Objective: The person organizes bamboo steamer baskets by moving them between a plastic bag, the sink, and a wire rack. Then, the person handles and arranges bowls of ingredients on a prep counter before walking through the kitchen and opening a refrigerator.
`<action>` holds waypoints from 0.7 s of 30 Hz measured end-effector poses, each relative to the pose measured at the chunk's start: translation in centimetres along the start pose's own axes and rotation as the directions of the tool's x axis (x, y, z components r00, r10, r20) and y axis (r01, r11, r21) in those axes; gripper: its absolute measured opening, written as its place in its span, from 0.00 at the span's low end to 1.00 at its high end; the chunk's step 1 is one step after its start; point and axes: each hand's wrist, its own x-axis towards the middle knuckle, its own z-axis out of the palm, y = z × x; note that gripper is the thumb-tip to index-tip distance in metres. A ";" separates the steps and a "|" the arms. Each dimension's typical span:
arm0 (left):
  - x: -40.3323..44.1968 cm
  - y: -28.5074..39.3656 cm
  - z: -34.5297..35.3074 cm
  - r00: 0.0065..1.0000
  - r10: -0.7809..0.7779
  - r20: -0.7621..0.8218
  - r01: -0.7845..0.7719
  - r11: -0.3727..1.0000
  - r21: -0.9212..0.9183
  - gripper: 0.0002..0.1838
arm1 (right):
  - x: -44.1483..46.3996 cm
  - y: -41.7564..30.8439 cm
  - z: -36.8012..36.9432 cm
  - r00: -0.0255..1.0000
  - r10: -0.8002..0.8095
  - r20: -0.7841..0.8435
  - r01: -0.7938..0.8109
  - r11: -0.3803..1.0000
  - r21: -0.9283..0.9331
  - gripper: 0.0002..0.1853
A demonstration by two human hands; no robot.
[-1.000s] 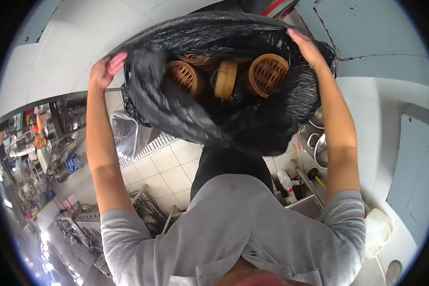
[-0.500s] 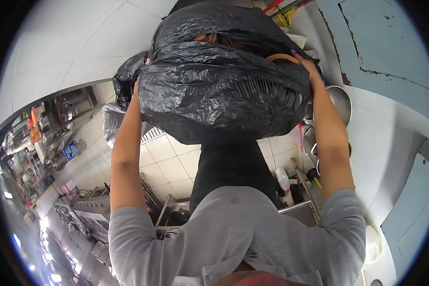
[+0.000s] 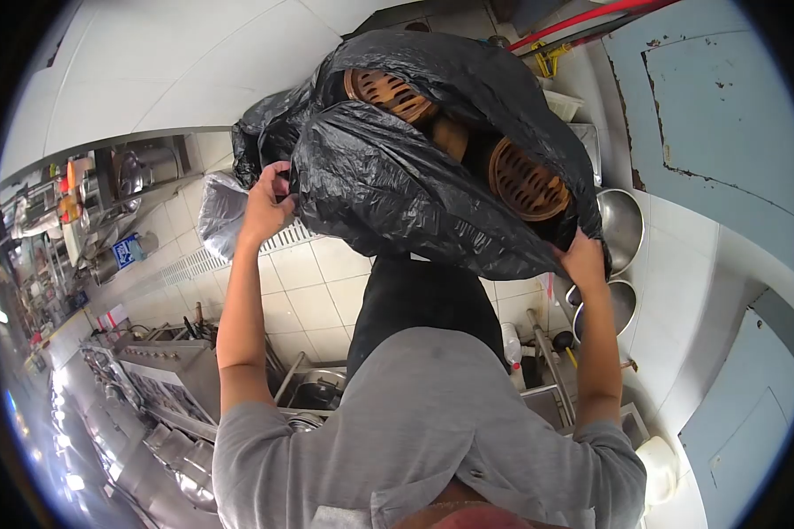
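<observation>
A large black plastic bag (image 3: pixel 370 176) spreads out in front of me with its mouth open. Inside it show round, brown slatted steamer baskets, one (image 3: pixel 390 93) toward the upper left and another (image 3: pixel 529 179) toward the right. A plain tan piece (image 3: pixel 451 137) lies between these two. My right hand (image 3: pixel 584 262) pinches the bag's rim at the lower right corner. At the bag's left side is my left hand (image 3: pixel 269 203), its fingers curved and the thumb apart; the fingertips are close against the plastic. Whatever lies deeper in the bag is hidden.
Metal bowls (image 3: pixel 622 231) stand right of the bag by the wall. A greyish plastic bag (image 3: pixel 223 214) is on the left, near a floor drain grate (image 3: pixel 282 240). Stoves (image 3: pixel 168 375) are at lower left. A red pole (image 3: pixel 582 19) crosses the upper right.
The bag's mouth has opened wider, uncovering the steamer baskets. My right hand has moved down with the bag's rim; my left hand has shifted slightly down, fingers now visible.
</observation>
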 end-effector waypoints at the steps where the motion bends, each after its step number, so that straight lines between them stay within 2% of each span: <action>1: -0.2 0.0 0.0 1.000 -0.017 -0.010 0.016 1.000 -0.024 0.28 | -0.4 -1.2 -0.8 0.998 0.046 0.044 -0.045 0.999 -0.013 0.35; 2: -0.2 0.0 -0.6 1.000 -0.004 -0.015 0.003 0.995 -0.098 0.25 | -0.8 -2.5 -1.7 0.992 0.090 0.088 -0.088 0.996 -0.027 0.34; 3: -0.3 0.0 -1.7 1.000 0.005 -0.023 -0.009 0.985 -0.172 0.21 | -1.4 -4.2 -3.1 0.995 0.093 0.019 -0.093 0.996 0.004 0.31; 5: -1.1 -1.3 -4.0 0.995 -0.014 -0.095 -0.013 0.959 -0.283 0.12 | -2.5 -8.1 -5.5 0.948 -0.098 -0.303 0.165 0.965 0.204 0.32; 6: -1.8 -1.8 -4.7 0.993 0.052 -0.103 -0.067 0.986 -0.152 0.11 | -3.0 -9.1 -6.0 0.870 -0.153 -0.469 0.304 0.915 0.266 0.33; 8: -3.4 -2.2 -5.3 0.976 0.191 -0.101 -0.180 0.977 0.110 0.10 | -3.5 -9.2 -4.9 0.819 -0.448 -0.357 0.498 0.865 0.056 0.38; 9: -4.0 -3.4 -4.5 0.983 0.183 -0.025 -0.168 0.942 0.290 0.11 | -3.8 -8.6 -2.8 0.855 -0.461 -0.237 0.503 0.849 0.161 0.37; 10: -4.3 -6.7 -3.2 0.988 0.129 0.083 -0.153 0.885 0.439 0.09 | -4.2 -8.4 -1.2 0.908 -0.419 -0.027 0.409 0.867 0.286 0.36; 11: -4.5 -6.5 -1.6 0.982 -0.105 0.157 -0.019 0.773 0.634 0.09 | -4.1 -7.8 0.9 0.904 -0.411 0.120 0.362 0.883 0.299 0.34; 12: -4.8 -9.6 0.3 0.980 -0.110 0.166 -0.035 0.724 0.689 0.12 | -4.2 -7.4 2.8 0.878 -0.397 0.268 0.314 0.899 0.305 0.32; 13: -3.7 -9.3 1.6 0.891 -0.344 0.297 -0.035 0.600 0.799 0.13 | -4.2 -7.4 4.4 0.812 -0.382 0.442 0.336 0.924 0.182 0.31; 15: -3.6 -11.5 3.5 0.864 -0.416 0.285 -0.003 0.562 0.827 0.14 | -3.7 -7.4 6.3 0.638 -0.243 0.731 0.420 0.905 -0.065 0.29; 16: -3.1 -10.8 4.1 0.850 -0.447 0.280 0.010 0.544 0.839 0.15 | -3.2 -8.9 4.8 0.670 -0.304 0.678 0.401 0.916 0.015 0.28; 17: -2.1 -10.4 3.8 0.867 -0.446 0.221 0.145 0.651 0.745 0.15 | -3.0 -10.5 3.4 0.697 -0.358 0.621 0.384 0.918 0.099 0.27; 18: -1.9 -9.5 3.1 0.977 -0.162 0.137 0.064 0.842 0.535 0.15 | -3.4 -12.6 2.2 0.718 -0.403 0.568 0.363 0.912 0.190 0.26; 19: -2.5 -8.3 2.1 0.995 0.095 -0.023 -0.083 0.948 0.306 0.15 | -4.1 -14.1 1.9 0.801 -0.496 0.334 0.366 0.848 0.382 0.24; 20: -2.9 -4.3 0.9 0.984 -0.180 0.012 0.178 0.955 -0.238 0.16 | -4.0 -15.9 1.8 0.855 -0.515 0.059 0.406 0.736 0.541 0.22; 21: -3.0 -1.7 0.4 0.986 -0.166 0.019 0.153 0.849 -0.506 0.19 | -3.5 -17.8 1.8 0.874 -0.486 -0.021 0.386 0.666 0.638 0.20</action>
